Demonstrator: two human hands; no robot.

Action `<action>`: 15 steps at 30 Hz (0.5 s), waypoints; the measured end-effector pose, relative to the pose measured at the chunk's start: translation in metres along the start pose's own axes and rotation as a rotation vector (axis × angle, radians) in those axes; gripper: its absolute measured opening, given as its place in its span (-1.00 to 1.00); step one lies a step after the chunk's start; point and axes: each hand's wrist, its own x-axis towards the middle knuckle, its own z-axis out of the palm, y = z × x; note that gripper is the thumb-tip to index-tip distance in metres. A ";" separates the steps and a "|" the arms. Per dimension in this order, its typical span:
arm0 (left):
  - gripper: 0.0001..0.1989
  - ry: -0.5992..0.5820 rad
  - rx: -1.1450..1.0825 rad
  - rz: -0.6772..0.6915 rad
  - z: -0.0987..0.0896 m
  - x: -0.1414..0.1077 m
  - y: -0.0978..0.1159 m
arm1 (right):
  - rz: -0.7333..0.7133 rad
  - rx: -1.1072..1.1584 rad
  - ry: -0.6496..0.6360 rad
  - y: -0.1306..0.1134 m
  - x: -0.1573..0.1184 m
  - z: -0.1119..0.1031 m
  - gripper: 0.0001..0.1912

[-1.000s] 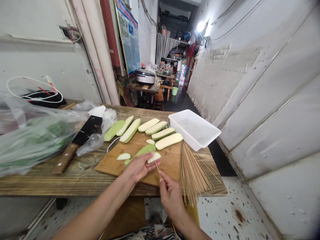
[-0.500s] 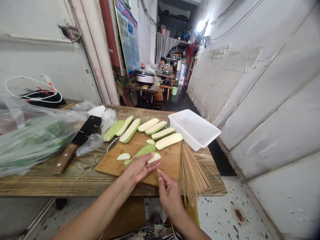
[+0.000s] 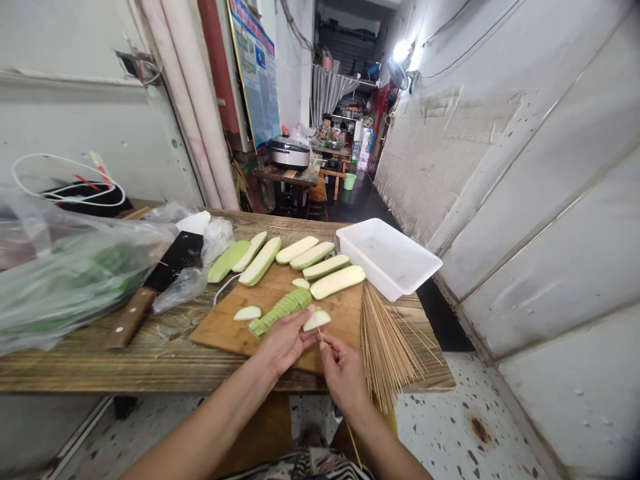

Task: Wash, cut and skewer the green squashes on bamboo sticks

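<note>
Between its thumb and fingers my left hand (image 3: 287, 343) holds a pale slice of zucchini (image 3: 317, 321) over the near right part of the cutting board (image 3: 215, 327). My right hand (image 3: 343, 370) pinches a thin wooden skewer (image 3: 321, 335), whose tip meets the near edge of that slice. The skewer's other end sticks out below my right wrist. Just behind my left hand lies a row of sliced zucchini (image 3: 283, 310), green skin up. Two loose slices rest on the board, one at the left (image 3: 247, 313) and one behind the row (image 3: 301, 284).
Halved zucchini (image 3: 337, 282) lie along the board's far side. Right of it are a fan of skewers (image 3: 387, 347) and a white plastic tub (image 3: 393, 257). A cleaver (image 3: 160, 280) and a plastic bag of greens (image 3: 85, 273) lie left. A person (image 3: 327, 127) is at a far table.
Both hands have shifted slightly right with the slice. My right hand has come closer to the left, and less of the skewer shows between hand and slice.
</note>
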 end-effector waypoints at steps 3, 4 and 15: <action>-0.84 -0.016 -0.012 0.025 -0.001 0.000 0.001 | -0.006 -0.039 -0.010 -0.001 0.000 -0.004 -0.63; -0.85 -0.024 -0.006 0.042 -0.002 0.000 0.002 | -0.006 -0.061 -0.017 -0.001 -0.001 -0.005 -0.64; -0.87 -0.026 0.023 0.036 -0.006 -0.011 -0.004 | 0.002 -0.116 -0.077 0.000 -0.033 -0.021 -0.67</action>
